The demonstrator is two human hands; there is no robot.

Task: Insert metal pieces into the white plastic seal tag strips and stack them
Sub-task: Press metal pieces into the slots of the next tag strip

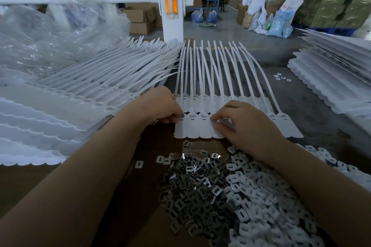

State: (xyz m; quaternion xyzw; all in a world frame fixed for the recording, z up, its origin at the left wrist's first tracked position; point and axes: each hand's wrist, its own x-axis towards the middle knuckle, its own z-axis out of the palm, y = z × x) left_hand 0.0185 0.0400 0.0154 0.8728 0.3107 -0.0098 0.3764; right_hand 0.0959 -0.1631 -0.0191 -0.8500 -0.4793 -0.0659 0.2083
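The person bends over a strip of white seal tags [197,126] that lies flat on the bench [313,110], its long tails fanned away toward the white post [170,6]. The left hand [160,106] holds the left end of the strip; its fingers [176,116] are curled and pinch the first tag near its slot. The right hand [247,124] rests on the tags further right, with fingers bent down and the tips pressing close to a slot. I cannot tell if a metal piece is under these tips; it is hidden.

The heap of metal pieces [192,192] lies just below the strip, close to the wrists, with white plastic pieces [261,196] beside it on the right. Stacks of strips stand at the left [40,126] and at the far right [331,76].

To do this step well, I think the left hand should keep the strip flat and steady, so the slots do not shift. The right hand should bring one piece only, turn it the correct way, and push it straight in until it sits level. It is better to go slot after slot in order, so that none is missed before stacking. A tilted piece may jam.
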